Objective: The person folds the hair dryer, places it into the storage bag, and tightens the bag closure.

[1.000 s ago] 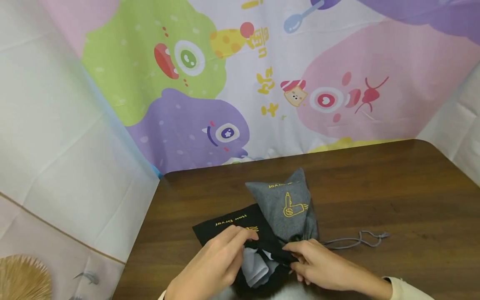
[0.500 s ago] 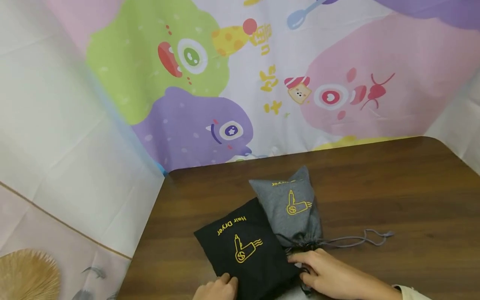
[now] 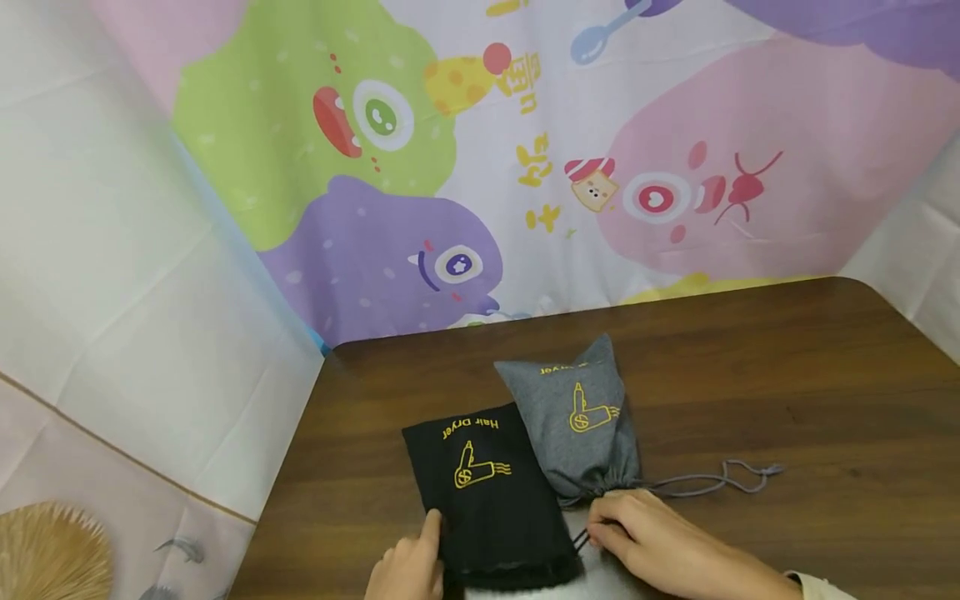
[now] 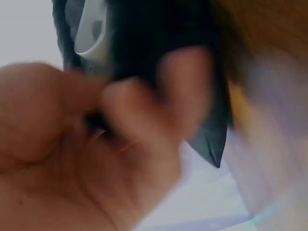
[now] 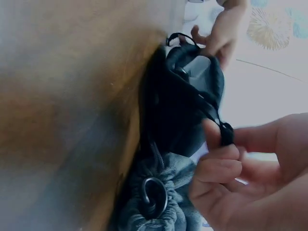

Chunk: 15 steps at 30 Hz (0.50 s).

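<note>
A black drawstring bag [image 3: 502, 529], printed "Hair Dryer" with a yellow dryer picture, lies with its mouth toward me. My right hand [image 3: 648, 533] pinches the black cord [image 5: 226, 134] at the right side of its mouth, and the cord is drawn out from the bag. At the left edge is my left hand [image 3: 408, 567]; its thumb and fingers, blurred in the left wrist view, pinch a dark bit of the bag's cord. Something pale and folded [image 5: 199, 67] shows inside the open mouth in the right wrist view.
A grey drawstring bag [image 3: 577, 450] with the same print lies behind and to the right, its neck gathered. Its grey cord [image 3: 712, 479] trails right over the brown wooden table [image 3: 787, 392]. A cartoon-printed cloth [image 3: 555, 275] hangs behind the table.
My left hand has moved from over the bag's mouth to its left edge. The black bag's front, folded back before, now lies flat and turned straighter. My right hand has drawn the cord out.
</note>
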Available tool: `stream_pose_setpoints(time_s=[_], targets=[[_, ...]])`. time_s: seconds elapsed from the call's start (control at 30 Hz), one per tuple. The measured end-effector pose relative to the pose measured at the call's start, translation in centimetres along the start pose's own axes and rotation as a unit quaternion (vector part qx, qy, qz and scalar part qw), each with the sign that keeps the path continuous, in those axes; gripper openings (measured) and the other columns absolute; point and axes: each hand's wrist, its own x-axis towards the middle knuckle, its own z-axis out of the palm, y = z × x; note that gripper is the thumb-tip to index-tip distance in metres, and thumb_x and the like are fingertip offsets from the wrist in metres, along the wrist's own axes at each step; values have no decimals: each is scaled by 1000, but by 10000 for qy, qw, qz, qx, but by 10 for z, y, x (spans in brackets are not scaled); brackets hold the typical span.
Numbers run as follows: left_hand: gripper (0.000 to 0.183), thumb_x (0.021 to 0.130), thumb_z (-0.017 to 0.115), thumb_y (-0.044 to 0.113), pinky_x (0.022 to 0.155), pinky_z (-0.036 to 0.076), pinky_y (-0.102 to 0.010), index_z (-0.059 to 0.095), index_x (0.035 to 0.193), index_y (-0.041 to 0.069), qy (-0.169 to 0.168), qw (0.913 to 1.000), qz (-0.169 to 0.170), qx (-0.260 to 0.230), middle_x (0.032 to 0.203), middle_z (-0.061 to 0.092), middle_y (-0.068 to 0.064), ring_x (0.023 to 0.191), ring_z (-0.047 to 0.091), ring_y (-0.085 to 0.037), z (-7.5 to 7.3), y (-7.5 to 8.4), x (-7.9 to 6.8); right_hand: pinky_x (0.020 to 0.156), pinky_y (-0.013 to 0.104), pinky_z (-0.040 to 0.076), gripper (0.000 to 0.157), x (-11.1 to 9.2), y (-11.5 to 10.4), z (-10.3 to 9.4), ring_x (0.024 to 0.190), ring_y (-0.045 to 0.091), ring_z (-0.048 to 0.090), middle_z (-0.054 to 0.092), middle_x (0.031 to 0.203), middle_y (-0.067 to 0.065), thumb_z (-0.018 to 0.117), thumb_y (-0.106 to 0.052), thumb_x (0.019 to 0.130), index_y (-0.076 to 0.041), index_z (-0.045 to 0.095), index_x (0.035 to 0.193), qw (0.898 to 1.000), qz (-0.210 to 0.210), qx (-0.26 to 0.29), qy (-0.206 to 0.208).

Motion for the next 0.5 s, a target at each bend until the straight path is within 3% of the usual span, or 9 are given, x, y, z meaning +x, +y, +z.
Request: stream_pose_setpoints(time_s=[0.13,0.23,0.33,0.5], targets=[[28,83,61,-3,47,42,-33,63,109,7,1145,9904,350,-695,70,65,-2,54,51,-11,-12,-7,0,54,19,44,23,9,-8,0,64,-4,46,53,76,-18,62,-13,99,-29,62,82,9953,-245,-273,892],[18,88,61,-2,52,44,-27,67,101,10,1422,9819,506,-1148,71,64,4,57,49,-5,-22,-10,1,55,19,44,23,18,-15,-3,64,-2,46,53,77,-16,62,-11,99,-28,62,83,9904,-281,-310,1317],[10,92,66,5,51,42,-21,65,86,13,1185,9755,966,-1582,66,56,11,57,46,0,-31,-15,2,57,20,45,20,25,-20,-10,67,-1,48,58,80,-12,60,-9,100,-23,64,85,9872,-221,-248,1558],[32,95,68,28,47,28,-14,52,70,17,237,9623,1883,-1949,60,31,18,52,29,6,-49,-33,2,61,22,45,20,35,-21,-25,68,2,49,61,81,-8,58,-12,102,-19,66,85,9819,-53,-288,1872]])
